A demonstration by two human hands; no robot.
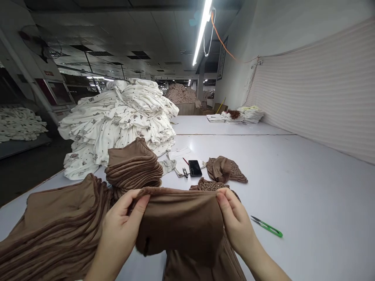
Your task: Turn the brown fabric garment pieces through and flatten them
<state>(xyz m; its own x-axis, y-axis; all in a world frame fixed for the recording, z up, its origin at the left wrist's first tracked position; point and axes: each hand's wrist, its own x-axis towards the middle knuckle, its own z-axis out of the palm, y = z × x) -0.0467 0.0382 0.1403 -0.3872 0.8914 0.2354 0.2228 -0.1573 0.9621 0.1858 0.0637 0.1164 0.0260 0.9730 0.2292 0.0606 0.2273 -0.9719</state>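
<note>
A brown fabric piece (181,222) with a seamed top edge is stretched between my two hands above the table. My left hand (124,218) pinches its upper left corner, thumb in front. At the upper right corner, my right hand (234,212) grips the same edge between thumb and fingers. Below the held piece lies more brown cloth (202,267), partly hidden by it. Beside my left arm rises a stack of folded brown pieces (58,226), with a second brown stack (131,164) just behind it. Green thread snips (267,226) lie right of my right hand.
A big heap of white printed cloth (123,121) stands at the back left. Mid-table are a black phone (195,168), small dark snips (185,173), papers (183,156) and leopard-print brown pieces (227,169). Folded white stacks (250,114) sit near the right wall.
</note>
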